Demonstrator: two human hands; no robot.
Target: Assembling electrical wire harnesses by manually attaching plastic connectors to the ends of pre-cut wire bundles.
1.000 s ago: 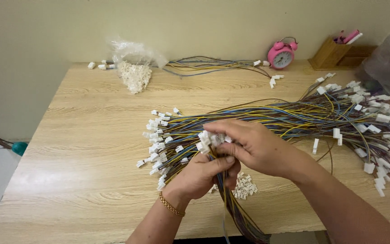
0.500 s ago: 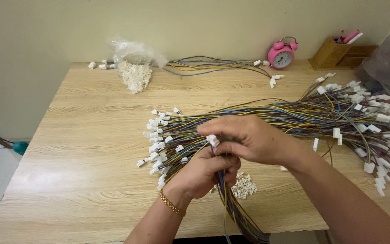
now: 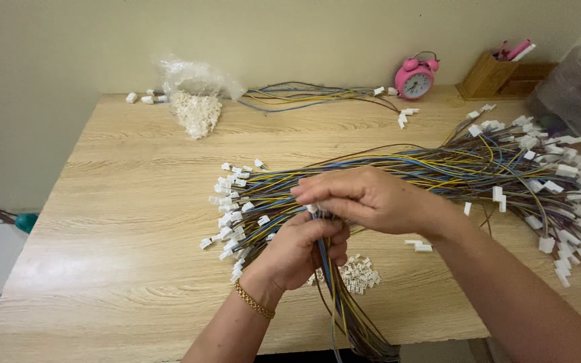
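Your left hand [image 3: 300, 250] is closed around a few wires [image 3: 334, 296] that trail down toward you, and your right hand [image 3: 371, 199], just above it, pinches a small white plug [image 3: 312, 208] at their top end. Under both hands lies the big wire bundle [image 3: 384, 171], fanning left and right, with loose plugs [image 3: 358, 273] just right of your left hand. Far beyond, a bag [image 3: 195, 101] sits left and a pink clock [image 3: 415, 77] right.
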